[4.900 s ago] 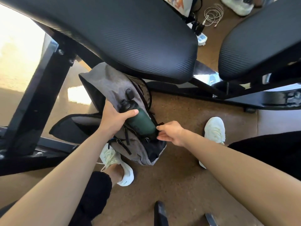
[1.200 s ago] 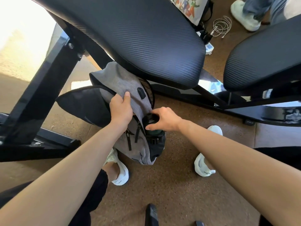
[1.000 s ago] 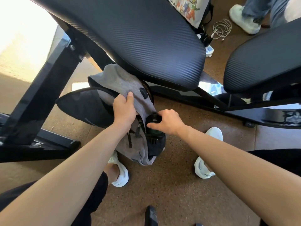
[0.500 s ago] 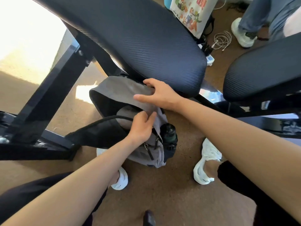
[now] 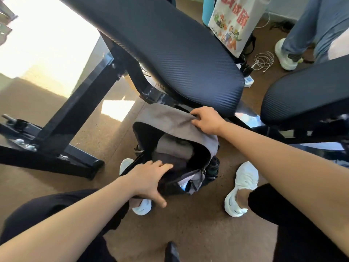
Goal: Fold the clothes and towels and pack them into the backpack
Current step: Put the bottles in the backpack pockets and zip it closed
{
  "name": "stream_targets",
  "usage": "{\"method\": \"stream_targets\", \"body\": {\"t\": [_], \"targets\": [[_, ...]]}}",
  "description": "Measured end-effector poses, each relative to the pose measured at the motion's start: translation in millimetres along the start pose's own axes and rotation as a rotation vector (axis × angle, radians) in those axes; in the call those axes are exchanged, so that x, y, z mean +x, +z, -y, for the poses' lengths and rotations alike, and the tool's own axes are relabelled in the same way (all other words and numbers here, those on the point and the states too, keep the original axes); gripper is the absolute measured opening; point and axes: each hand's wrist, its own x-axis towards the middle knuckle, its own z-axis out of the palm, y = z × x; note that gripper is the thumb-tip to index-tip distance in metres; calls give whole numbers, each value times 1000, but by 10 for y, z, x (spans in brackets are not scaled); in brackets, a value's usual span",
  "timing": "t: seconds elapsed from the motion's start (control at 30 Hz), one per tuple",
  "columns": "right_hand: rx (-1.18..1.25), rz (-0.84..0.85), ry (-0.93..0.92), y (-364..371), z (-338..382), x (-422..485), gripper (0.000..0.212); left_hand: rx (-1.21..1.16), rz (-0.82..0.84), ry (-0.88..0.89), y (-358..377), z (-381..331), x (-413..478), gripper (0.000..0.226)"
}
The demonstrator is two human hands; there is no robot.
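A grey backpack [image 5: 170, 120] stands on the brown floor between my feet, its main compartment gaping open. Folded cloth [image 5: 173, 146], beige over darker pieces, lies inside. My right hand [image 5: 206, 120] grips the far top flap of the backpack, fingers curled over the fabric edge. My left hand [image 5: 149, 179] holds the near rim of the opening, fingers over the edge and thumb spread below. A dark green bottle [image 5: 214, 165] sits upright in the right side pocket.
A black padded bench seat [image 5: 170, 53] overhangs the backpack, with a second pad [image 5: 306, 99] to the right. Black frame legs [image 5: 79, 110] stand left. A printed tote bag [image 5: 232, 23], coiled cable [image 5: 263, 61] and another person's legs [image 5: 302, 31] are at the back right.
The bottle went from my hands into the side pocket. My right hand moved up to the top flap, my left hand dropped to the near rim, and the compartment now gapes wider.
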Motion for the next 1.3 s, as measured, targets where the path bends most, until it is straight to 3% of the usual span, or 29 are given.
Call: {"method": "stream_targets", "body": {"t": [0.07, 0.17, 0.2, 0.3, 0.37, 0.43, 0.53, 0.7, 0.87, 1.07, 1.1, 1.2, 1.3], "targets": [[22, -56, -9, -29, -101, -100, 28, 140, 73, -68, 195, -31, -41, 106], [58, -145, -27, -59, -233, -229, 29, 135, -65, -79, 270, -4, -36, 32], [64, -170, -36, -67, -268, -268, 28, 95, -108, -78, 239, -2, -52, 20], [89, -247, -66, -76, -354, -346, 25, -21, -259, 18, 133, -113, -77, 23], [138, -309, -63, -94, -374, -378, 23, -34, -453, 121, 44, -268, -118, 28], [252, -401, 3, -162, -366, -377, 22, 25, -661, 189, -49, -362, -91, 29], [444, -500, 186, -391, -391, -344, 25, -21, -854, 133, -235, -351, 96, 26], [412, -408, 322, -387, -654, -648, 20, -118, -832, 3, -562, -330, 378, 23], [609, -266, 686, 433, -1046, -1078, 17, -123, -783, -41, -773, -335, 523, 25], [910, -134, 828, 1269, -1067, -1042, 13, -112, -779, -53, -907, -359, 639, 22], [942, -141, 839, 1404, -1079, -1008, 21, -115, -765, -47, -921, -351, 646, 22], [1065, -154, 869, 1648, -1041, -932, 36, -141, -609, 28, -973, -295, 649, 19], [1054, -230, 912, 1727, -984, -872, 23, -184, -396, 88, -1012, -240, 620, 19]]}}
